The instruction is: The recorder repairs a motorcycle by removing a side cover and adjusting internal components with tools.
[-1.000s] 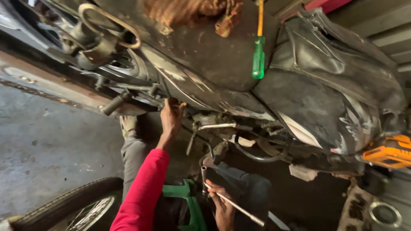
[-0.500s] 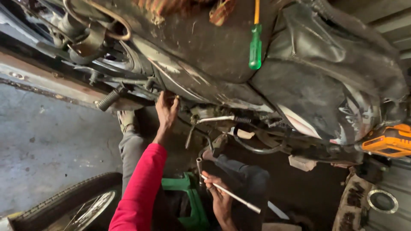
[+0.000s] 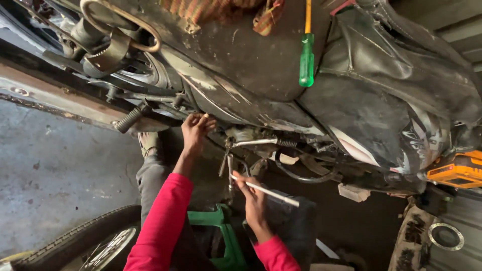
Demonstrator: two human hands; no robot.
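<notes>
under the grimy motorcycle point(image 3: 261, 65), right hand point(image 3: 253, 195) clenched round thin metal rod point(image 3: 266, 190); left hand point(image 3: 196, 131) spread against greasy frame

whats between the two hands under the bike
In the head view, a bent silver lever and thin hanging metal rods on the motorcycle's underside lie between the left hand and the right hand, which holds a slim metal rod.

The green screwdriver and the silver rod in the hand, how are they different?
The green-handled screwdriver lies on the motorcycle seat, untouched; the thin silver rod is gripped by the right hand. The screwdriver has a thick plastic handle and a yellow shaft; the rod is bare metal throughout. Both are long and slim.
</notes>
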